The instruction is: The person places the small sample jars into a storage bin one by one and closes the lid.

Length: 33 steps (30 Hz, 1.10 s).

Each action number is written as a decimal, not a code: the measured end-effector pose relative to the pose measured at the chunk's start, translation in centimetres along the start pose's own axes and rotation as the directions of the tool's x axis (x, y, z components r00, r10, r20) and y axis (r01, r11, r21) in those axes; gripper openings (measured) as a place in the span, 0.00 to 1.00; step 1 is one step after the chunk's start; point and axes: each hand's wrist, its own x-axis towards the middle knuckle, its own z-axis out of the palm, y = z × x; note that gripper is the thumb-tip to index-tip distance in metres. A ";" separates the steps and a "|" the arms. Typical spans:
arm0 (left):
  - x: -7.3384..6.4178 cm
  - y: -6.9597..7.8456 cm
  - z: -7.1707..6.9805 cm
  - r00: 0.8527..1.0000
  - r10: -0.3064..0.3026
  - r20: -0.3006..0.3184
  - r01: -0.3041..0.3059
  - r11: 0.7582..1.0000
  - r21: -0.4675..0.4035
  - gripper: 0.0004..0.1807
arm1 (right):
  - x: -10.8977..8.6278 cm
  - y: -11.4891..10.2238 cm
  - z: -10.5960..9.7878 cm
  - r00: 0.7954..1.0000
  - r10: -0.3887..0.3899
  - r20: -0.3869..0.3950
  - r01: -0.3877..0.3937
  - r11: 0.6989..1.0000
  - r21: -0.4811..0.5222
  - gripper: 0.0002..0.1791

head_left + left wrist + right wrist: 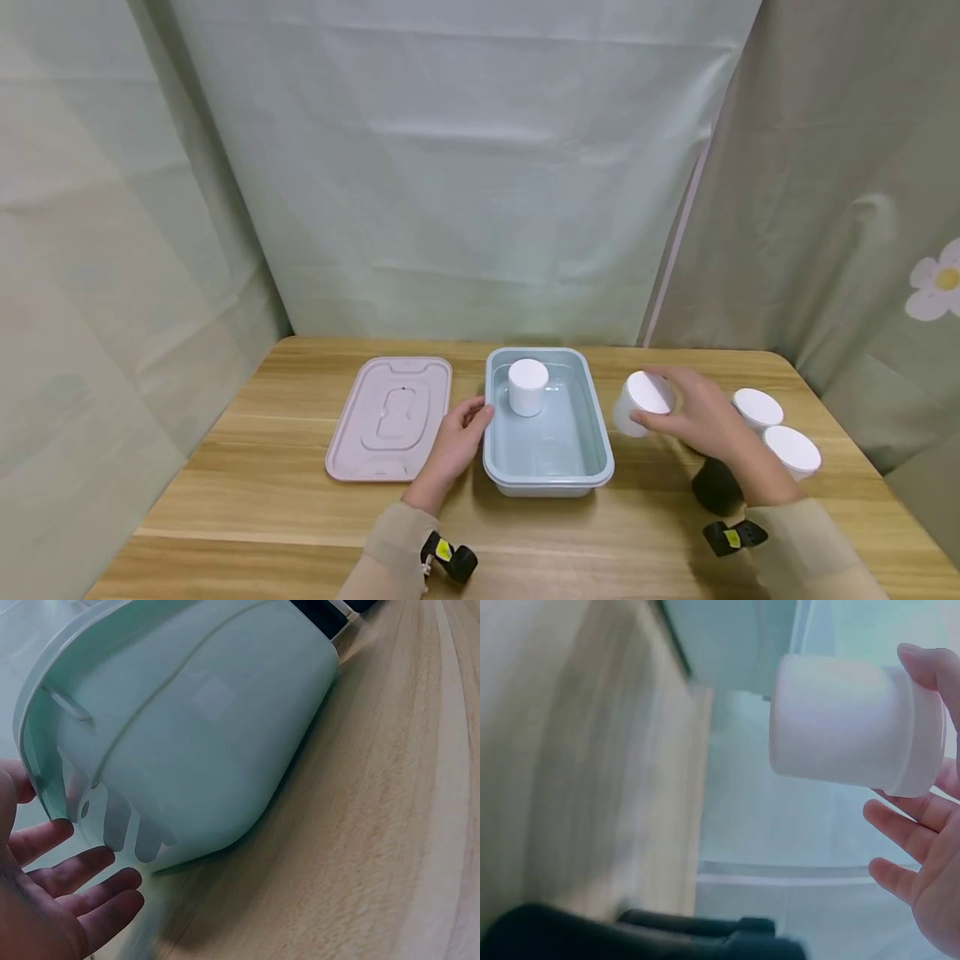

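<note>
With one white jar (528, 386) sitting inside the pale blue bin (596, 417), the right hand (705, 421) is gripping a second jar (641, 402) at the bin's 3 o'clock, two more jars (776, 432) are waiting on the tabletop (262, 500), and the left hand (457, 437), fingers relaxed, is touching the bin's 9 o'clock rim.

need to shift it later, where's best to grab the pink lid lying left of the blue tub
Take the pink lid by its near-right edge, coming from the side of the left hand. It lies flat on the table, so only the thin rim can be pinched; the raised centre looks too shallow to hold.
</note>
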 end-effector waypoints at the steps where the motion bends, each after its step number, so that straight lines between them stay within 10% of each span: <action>1: 0.0 0.0 0.0 1.000 -0.001 0.001 0.001 1.000 0.001 0.24 | 0.2 -0.1 -0.1 1.000 -0.008 -0.009 0.008 1.000 0.003 0.36; 14: -0.1 0.2 0.1 1.000 0.000 -0.010 0.000 1.000 0.000 0.24 | 3.3 -2.5 0.1 0.996 -0.066 -0.059 0.074 0.988 0.138 0.35; 33: -0.3 0.2 0.0 1.000 0.001 -0.011 -0.001 1.000 -0.010 0.25 | 5.2 -4.5 3.7 0.995 -0.009 0.097 -0.020 0.956 0.294 0.39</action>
